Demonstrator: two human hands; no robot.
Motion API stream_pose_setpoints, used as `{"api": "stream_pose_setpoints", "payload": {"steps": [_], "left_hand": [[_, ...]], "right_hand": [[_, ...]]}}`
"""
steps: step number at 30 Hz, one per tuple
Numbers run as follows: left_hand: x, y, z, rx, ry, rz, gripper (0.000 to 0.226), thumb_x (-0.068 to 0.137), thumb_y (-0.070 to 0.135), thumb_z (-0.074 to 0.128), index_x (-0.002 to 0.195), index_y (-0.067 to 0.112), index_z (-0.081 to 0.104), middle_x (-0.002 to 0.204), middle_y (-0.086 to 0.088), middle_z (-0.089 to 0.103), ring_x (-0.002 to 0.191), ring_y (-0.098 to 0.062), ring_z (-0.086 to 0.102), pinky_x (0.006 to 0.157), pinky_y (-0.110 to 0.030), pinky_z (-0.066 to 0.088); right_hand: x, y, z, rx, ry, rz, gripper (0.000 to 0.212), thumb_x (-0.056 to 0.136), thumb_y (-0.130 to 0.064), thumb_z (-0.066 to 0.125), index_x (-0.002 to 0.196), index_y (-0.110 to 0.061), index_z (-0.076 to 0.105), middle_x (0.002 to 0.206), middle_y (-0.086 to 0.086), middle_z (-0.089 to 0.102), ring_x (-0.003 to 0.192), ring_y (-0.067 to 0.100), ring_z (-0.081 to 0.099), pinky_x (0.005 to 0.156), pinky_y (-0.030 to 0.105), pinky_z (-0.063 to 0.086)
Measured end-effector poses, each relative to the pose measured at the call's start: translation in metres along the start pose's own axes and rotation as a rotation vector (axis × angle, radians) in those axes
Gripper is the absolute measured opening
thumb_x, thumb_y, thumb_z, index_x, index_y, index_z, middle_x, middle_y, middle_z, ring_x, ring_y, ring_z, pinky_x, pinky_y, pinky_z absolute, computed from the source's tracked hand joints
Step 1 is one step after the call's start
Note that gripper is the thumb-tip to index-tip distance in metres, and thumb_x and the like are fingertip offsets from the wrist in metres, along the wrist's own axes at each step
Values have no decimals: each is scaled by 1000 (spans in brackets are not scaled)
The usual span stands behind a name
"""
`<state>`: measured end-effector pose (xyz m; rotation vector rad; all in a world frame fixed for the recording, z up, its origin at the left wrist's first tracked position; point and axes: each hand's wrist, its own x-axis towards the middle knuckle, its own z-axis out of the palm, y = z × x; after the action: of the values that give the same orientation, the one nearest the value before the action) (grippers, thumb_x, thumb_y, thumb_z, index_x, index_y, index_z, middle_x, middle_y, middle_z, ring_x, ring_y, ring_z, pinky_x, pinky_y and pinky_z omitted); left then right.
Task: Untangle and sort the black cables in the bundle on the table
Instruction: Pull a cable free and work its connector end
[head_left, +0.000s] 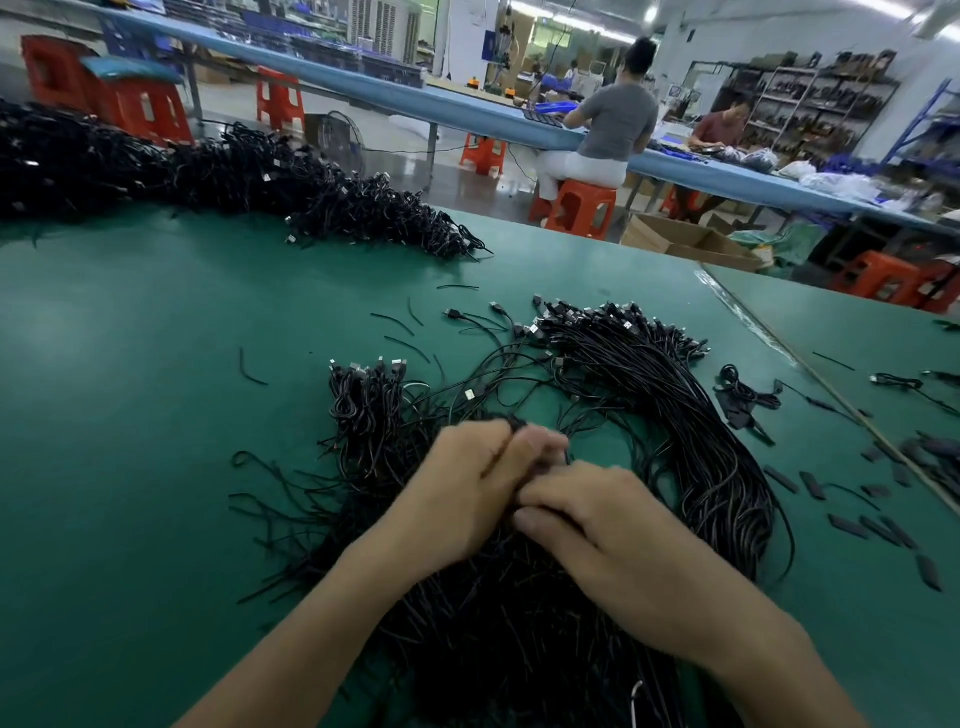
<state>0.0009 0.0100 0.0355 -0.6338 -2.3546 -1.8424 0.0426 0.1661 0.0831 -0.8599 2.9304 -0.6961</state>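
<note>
The one wide-angle view, worn on the person's head, looks forward and down, close over the left hand (467, 493) and right hand (623, 545) at the cables (519, 634) on the desk (130, 364), and reaches past the desk's far edge, which slants down rightward, into the room beyond.

Motion blur smears the fingers (540, 445), hiding which cables (519, 422) they pinch; the bundle (493, 623) runs off the bottom edge.

No readable text or labels.
</note>
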Motion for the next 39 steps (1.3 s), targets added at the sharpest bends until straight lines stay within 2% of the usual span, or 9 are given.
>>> {"api": "stream_pose_setpoints", "payload": {"steps": [7,11,15,19,23,27,30,35,39], "left_hand": [[-9,14,-3,-320,-381,-264,64,105,50,32,59,17,62,42,5,45,37,-9,41,44,-16,35],[-11,18,-12,-522,-565,-269,58,103,51,36,55,18,44,43,7,30,36,-5,27,40,-13,27],[-12,15,-18,-600,-636,-296,54,103,48,37,55,23,40,47,4,48,40,-8,45,39,-16,33],[-9,15,-12,-461,-522,-284,59,105,43,38,51,20,45,59,-3,59,53,-12,55,55,-19,45],[-4,12,-6,-234,-252,-235,53,96,44,49,56,10,59,64,-27,46,58,-26,43,59,-38,38],[-4,15,-2,-570,-196,-350,27,84,31,43,65,19,59,66,-4,57,65,-21,60,70,-44,55],[-6,16,-1,-752,-339,-437,52,99,40,28,81,18,72,78,-12,69,67,-25,68,59,-37,59],[-4,11,-5,-517,-224,-462,56,103,49,26,69,18,59,52,-5,51,38,-14,35,38,-17,25],[2,0,-11,-284,-18,-365,63,104,52,30,61,16,59,42,9,45,34,-5,32,35,-15,25]], "right_hand": [[-4,13,-23,357,344,74,6,80,-30,77,78,-27,73,76,-7,72,75,13,69,71,29,56],[-2,17,-21,674,209,67,12,78,-24,75,82,-15,69,90,3,75,84,17,72,77,26,57],[-2,19,-19,770,77,71,12,81,-21,77,80,-19,65,85,4,72,82,21,67,79,33,57],[-4,16,-22,545,91,76,14,90,-16,71,82,-23,62,82,5,73,80,25,70,78,53,56],[-2,10,-17,312,172,49,16,93,-18,67,83,-28,60,79,-7,70,74,14,67,68,42,55],[8,-2,-7,286,276,-7,16,90,-12,68,82,-23,59,77,-8,65,68,12,63,60,31,52],[15,-3,-7,323,335,-21,15,89,-15,67,83,-24,57,73,-1,66,59,12,63,57,35,52],[24,3,-1,292,359,-35,14,89,-7,71,82,-15,62,70,-3,68,59,8,66,61,18,51],[24,19,2,322,386,192,21,87,-47,65,85,-26,63,80,-9,68,73,9,66,69,22,54]]}}
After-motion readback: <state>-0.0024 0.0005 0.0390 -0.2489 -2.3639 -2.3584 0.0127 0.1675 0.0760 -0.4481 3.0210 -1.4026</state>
